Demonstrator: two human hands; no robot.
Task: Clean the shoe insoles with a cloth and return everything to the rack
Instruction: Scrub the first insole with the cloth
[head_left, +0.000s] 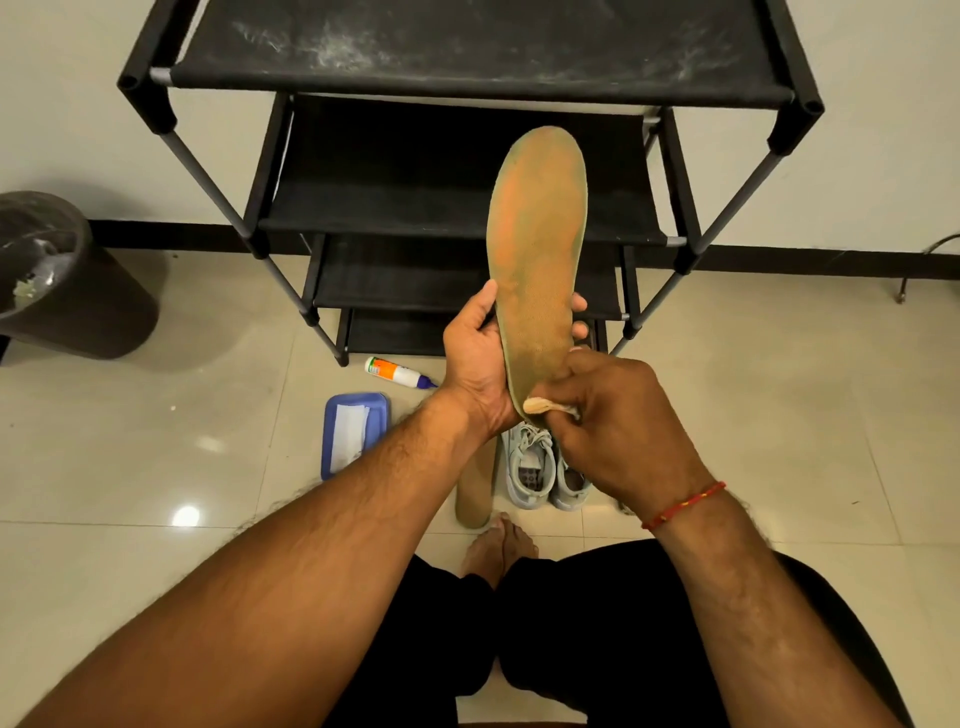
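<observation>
The left hand grips an insole upright in front of the rack, while the right hand pinches a cloth against its lower end; 2 shoes sit on the floor below

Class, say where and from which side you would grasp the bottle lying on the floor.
Probably pinch the bottle across its wide white body, coming from above: it lies on its side on the floor, and its purple nozzle end tapers thin.
</observation>
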